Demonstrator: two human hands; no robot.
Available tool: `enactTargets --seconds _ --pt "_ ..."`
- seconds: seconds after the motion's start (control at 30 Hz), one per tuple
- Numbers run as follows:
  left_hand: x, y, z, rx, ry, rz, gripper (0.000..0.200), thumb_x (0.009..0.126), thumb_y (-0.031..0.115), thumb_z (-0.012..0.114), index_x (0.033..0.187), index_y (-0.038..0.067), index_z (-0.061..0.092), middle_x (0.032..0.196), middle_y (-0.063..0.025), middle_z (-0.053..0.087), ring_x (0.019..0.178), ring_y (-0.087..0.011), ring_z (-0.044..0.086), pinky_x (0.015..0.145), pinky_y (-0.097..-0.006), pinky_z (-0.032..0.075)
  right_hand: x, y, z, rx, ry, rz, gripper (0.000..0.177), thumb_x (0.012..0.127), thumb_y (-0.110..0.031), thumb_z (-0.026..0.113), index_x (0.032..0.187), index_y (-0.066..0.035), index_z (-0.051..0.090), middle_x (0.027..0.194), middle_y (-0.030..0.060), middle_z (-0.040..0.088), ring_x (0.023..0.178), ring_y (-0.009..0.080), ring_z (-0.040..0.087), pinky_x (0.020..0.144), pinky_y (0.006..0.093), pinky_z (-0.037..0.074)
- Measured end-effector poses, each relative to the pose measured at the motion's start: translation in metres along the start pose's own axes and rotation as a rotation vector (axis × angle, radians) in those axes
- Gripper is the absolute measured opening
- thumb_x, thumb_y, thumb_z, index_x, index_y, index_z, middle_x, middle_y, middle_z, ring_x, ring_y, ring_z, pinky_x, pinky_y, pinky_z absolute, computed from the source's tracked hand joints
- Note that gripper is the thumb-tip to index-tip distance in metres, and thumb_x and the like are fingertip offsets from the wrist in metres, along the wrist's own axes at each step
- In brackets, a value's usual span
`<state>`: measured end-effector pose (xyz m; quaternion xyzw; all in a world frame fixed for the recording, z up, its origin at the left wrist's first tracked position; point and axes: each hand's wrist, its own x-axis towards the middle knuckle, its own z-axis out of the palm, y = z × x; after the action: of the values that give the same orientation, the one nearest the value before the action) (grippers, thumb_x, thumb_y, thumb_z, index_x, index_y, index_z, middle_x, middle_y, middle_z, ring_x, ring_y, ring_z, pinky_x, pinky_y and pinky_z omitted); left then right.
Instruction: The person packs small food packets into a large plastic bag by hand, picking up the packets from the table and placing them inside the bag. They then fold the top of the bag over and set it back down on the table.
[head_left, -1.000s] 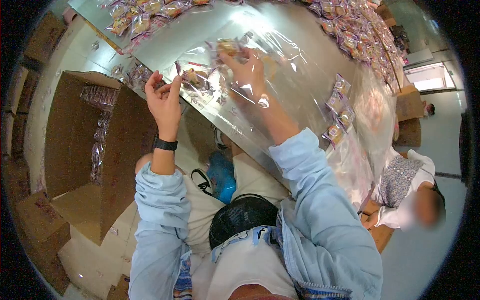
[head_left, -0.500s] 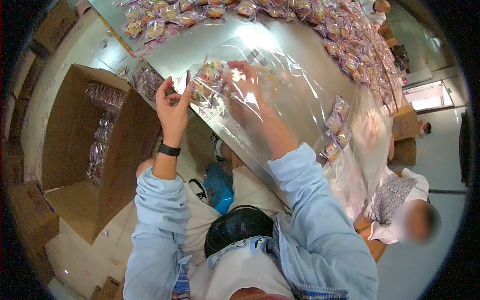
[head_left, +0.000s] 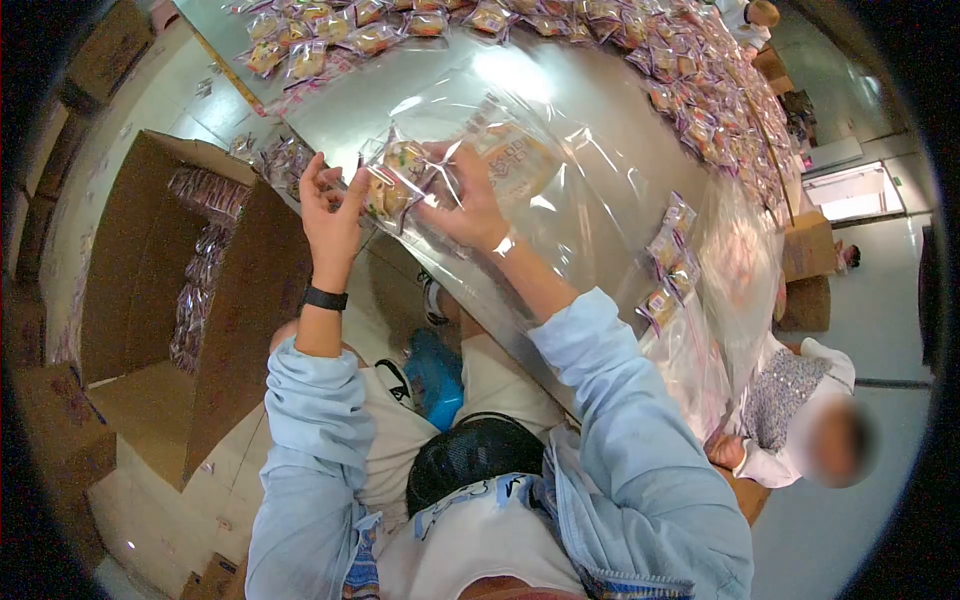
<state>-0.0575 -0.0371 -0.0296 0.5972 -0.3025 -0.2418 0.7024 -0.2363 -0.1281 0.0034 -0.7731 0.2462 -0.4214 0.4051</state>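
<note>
Near the table's front edge, my right hand point(head_left: 465, 200) is inside or behind a large clear plastic bag point(head_left: 560, 200), with its fingers around small wrapped snack packs point(head_left: 397, 180). My left hand point(head_left: 335, 215) is just left of these packs, fingers curled, with the fingertips against the left side of the clear plastic. The bag spreads to the right over the metal table point(head_left: 420, 75), and printed lettering shows on it. More wrapped packs point(head_left: 672, 262) lie right of the bag.
A heap of wrapped packs point(head_left: 690, 90) covers the table's far side. An open cardboard box point(head_left: 235, 330) holding stacked packs point(head_left: 195, 300) stands at the left. Clear bags point(head_left: 735, 270) lie at the right, near another person point(head_left: 790, 400). A blue bag point(head_left: 435, 375) is below the table.
My right hand has moved left and down along with the packs. My left hand has shifted slightly left and down. The clear bag has changed its folds.
</note>
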Motion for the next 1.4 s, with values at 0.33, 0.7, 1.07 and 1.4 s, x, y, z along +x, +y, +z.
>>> enactTargets --seconds 0.33,0.7,1.07,1.4 --pt "0.011 0.005 -0.018 0.025 -0.045 0.051 0.044 0.09 0.026 0.079 0.123 0.002 0.061 0.102 -0.0006 0.057 0.077 -0.0066 0.048 0.07 -0.0219 0.043 0.002 -0.003 0.008 -0.354 -0.122 -0.459 0.061 0.074 -0.02 0.087 0.131 -0.013 0.065 0.127 0.0136 0.056 0.115 0.0319 0.057 0.098 0.0408 0.048" --pt "0.008 0.028 -0.074 -0.049 -0.046 0.177 0.033 0.089 0.016 0.079 0.116 0.003 0.066 0.097 0.002 0.057 0.085 -0.0069 0.052 0.075 -0.0221 0.043 -0.008 -0.041 0.058 -0.396 -0.096 -0.545 0.053 0.074 -0.008 0.083 0.123 -0.017 0.066 0.142 0.0169 0.046 0.13 0.037 0.051 0.106 0.0461 0.048" --pt "0.015 0.068 -0.157 -0.258 -0.123 0.123 0.07 0.08 0.006 0.085 0.138 0.002 0.047 0.119 -0.0096 0.052 0.104 -0.0191 0.059 0.093 -0.0332 0.052 -0.008 -0.11 0.124 -0.232 -0.169 -0.352 0.066 0.079 -0.01 0.08 0.14 -0.009 0.053 0.152 0.0181 0.043 0.136 0.0352 0.049 0.113 0.0434 0.042" --pt "0.005 0.059 -0.159 -0.139 -0.019 0.13 0.062 0.08 0.007 0.086 0.13 0.001 0.051 0.111 -0.0059 0.054 0.093 -0.0132 0.057 0.084 -0.0269 0.05 -0.009 -0.114 0.118 -0.32 -0.104 -0.429 0.048 0.078 0.001 0.068 0.126 -0.006 0.064 0.127 0.0118 0.067 0.115 0.0329 0.065 0.097 0.043 0.052"
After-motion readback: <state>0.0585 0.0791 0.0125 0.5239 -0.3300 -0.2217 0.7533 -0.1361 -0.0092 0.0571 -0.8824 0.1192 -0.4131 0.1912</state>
